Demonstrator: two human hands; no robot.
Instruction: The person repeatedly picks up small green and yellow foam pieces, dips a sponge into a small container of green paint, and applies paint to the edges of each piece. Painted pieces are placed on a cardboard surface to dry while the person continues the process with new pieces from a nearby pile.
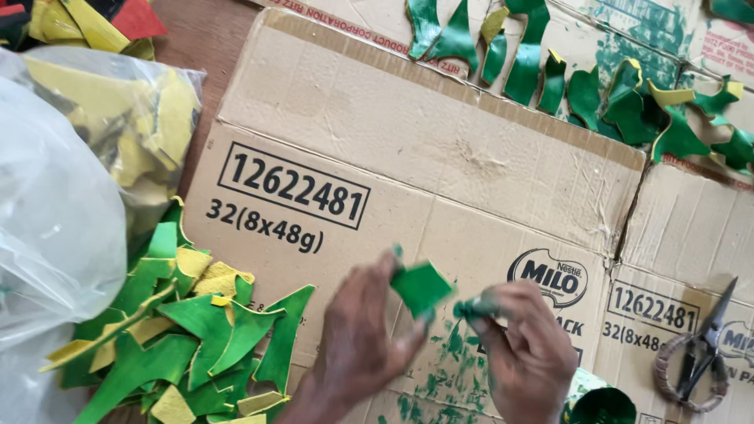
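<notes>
While it sits low in the middle of the view, just above the flattened cardboard [440,149], the green piece [422,288] shows as a small, flat, roughly four-sided scrap with a bright green face and sharp corners, tilted with one corner pointing up. Its surface looks even in colour, with no yellow showing on the side turned to the camera. The left hand [357,345] holds it: thumb and fingertips close on its lower left edge in a pinch, the remaining fingers curled loosely under, so the scrap stands clear of the cardboard. The right hand [528,357] is just beside it, fingers bent in and closed around a small green-stained dauber [473,308] whose tip points toward the scrap; whether the tip touches the scrap I cannot tell, since that spot is blurred. Green smears mark the fingertips of the right hand and the cardboard below both hands.

Left of the hands lies a heap [184,345] of green and yellow scraps, partly under a clear plastic bag [71,196] that holds more yellow pieces. Along the top right, a row of green pieces [581,86] lies spread out on the cardboard, well apart from the hands. Scissors [703,349] with wrapped handles rest at the right edge, and a green-lined pot [603,407] sits just below the right hand
</notes>
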